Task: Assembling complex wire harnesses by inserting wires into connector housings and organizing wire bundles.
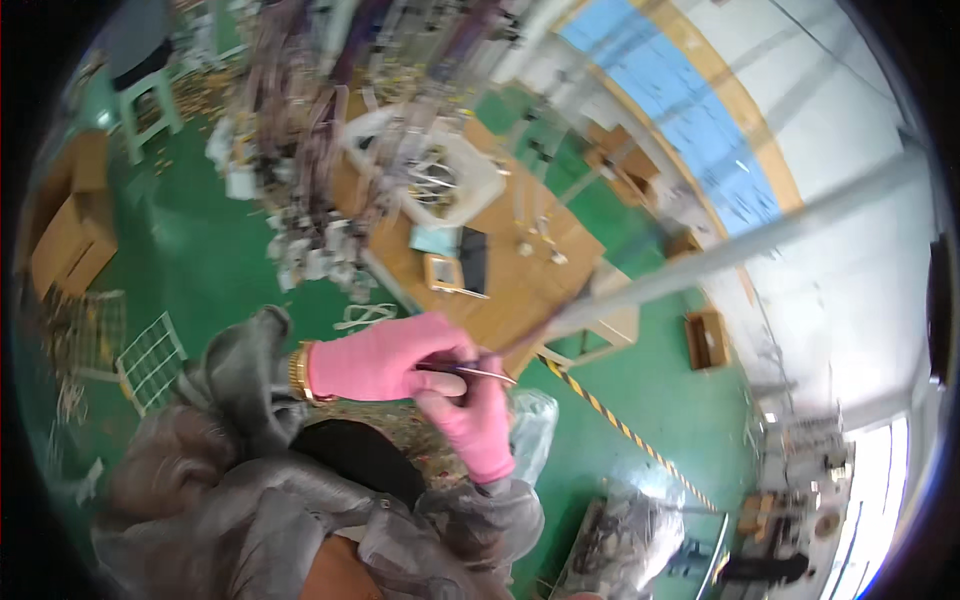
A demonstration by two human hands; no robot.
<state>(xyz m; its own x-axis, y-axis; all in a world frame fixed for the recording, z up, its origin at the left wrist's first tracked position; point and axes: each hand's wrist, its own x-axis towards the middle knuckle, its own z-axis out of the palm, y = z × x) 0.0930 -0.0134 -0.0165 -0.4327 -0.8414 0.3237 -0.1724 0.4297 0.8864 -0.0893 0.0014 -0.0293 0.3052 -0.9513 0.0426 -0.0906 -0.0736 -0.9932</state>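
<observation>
My left hand (390, 357), in a pink glove with a gold-coloured band at the wrist, is closed with its fingers bent toward my right hand. Just beside it, my right hand (474, 420), also in a pink glove, is pinched closed from below. Between the two sets of fingers runs a thin dark strand (450, 368), and a pale, slim end (500, 377) sticks out to the right. Motion blur and the gloves hide most of it, so its exact kind is unclear. A dark purplish length (530, 335) slants up and right from near the fingers.
Beyond my hands stands a brown table (530, 285) with a white bin (465, 185) of pale cables and a small framed piece (442, 272). Bundled cables (325, 190) hang at its left. A grey pole (740, 245) crosses at right. Cardboard boxes (75, 245) stand at left.
</observation>
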